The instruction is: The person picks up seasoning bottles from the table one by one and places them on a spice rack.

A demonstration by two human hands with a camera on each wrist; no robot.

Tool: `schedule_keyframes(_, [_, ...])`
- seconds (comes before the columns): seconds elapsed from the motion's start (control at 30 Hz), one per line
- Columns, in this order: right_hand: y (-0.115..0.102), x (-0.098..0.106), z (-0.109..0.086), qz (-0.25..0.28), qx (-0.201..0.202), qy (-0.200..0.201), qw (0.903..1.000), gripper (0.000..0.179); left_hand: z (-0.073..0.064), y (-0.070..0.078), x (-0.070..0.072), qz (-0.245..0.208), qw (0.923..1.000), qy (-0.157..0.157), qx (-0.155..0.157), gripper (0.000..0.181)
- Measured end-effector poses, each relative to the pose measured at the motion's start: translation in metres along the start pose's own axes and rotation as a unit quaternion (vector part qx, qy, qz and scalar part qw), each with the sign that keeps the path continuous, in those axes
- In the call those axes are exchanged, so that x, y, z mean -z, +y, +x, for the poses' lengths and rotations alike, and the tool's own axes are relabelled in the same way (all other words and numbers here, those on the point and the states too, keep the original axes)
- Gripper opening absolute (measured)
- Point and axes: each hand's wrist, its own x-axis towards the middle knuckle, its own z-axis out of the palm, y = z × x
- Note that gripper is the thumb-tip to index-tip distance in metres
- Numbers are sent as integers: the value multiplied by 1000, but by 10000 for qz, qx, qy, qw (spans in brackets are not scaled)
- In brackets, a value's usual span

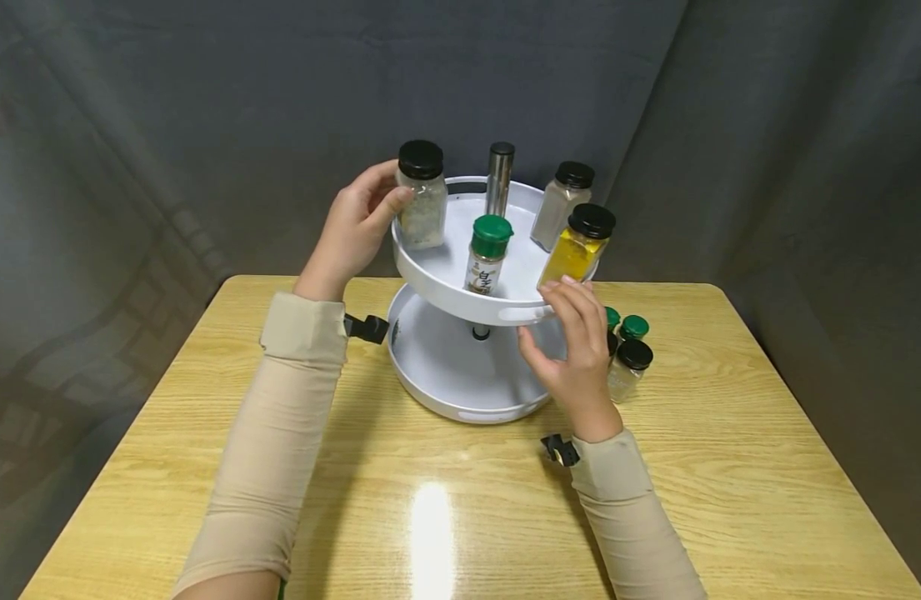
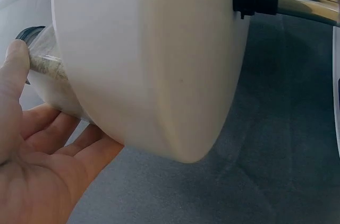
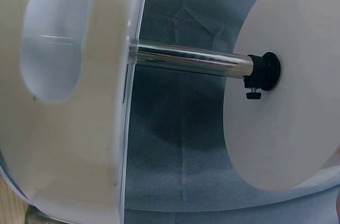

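Note:
My left hand (image 1: 351, 221) grips a square clear jar (image 1: 422, 212) with a black lid, thumb on the near side. This jar stands upright at the left rim of the upper white tray (image 1: 452, 292); its pale, grainy contents show in the left wrist view. At the tray's front right, my right hand (image 1: 580, 354) holds the rim, fingers over the edge and thumb below. Just above those fingertips is a black-lidded jar of yellow powder (image 1: 568, 257). A green-capped shaker (image 1: 486, 257) and a black-lidded jar of greyish powder (image 1: 556, 212) also stand on this tray.
The lower white tray (image 1: 460, 375) sits on the wooden table (image 1: 730, 467), joined to the upper one by a metal post (image 3: 191, 60). Several small jars with green and black lids, among them a clear jar (image 1: 627, 375), stand right of it. Grey curtain (image 1: 280, 100) hangs behind.

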Motion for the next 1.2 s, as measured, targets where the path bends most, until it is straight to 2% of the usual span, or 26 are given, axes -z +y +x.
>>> schedule_keyframes(0.8, [-3, 0, -1, 83, 55, -88, 9999, 42, -13, -10, -2, 468, 9988, -91, 144, 47])
schedule_keyframes(1.1, [-3, 1, 0, 64, 84, -120, 9999, 42, -15, -15, -4, 570, 9984, -60, -19, 47])
schedule_keyframes(1.2, [-3, 1, 0, 84, 86, -115, 9999, 42, -16, -16, -4, 593, 9982, -52, 13, 47])
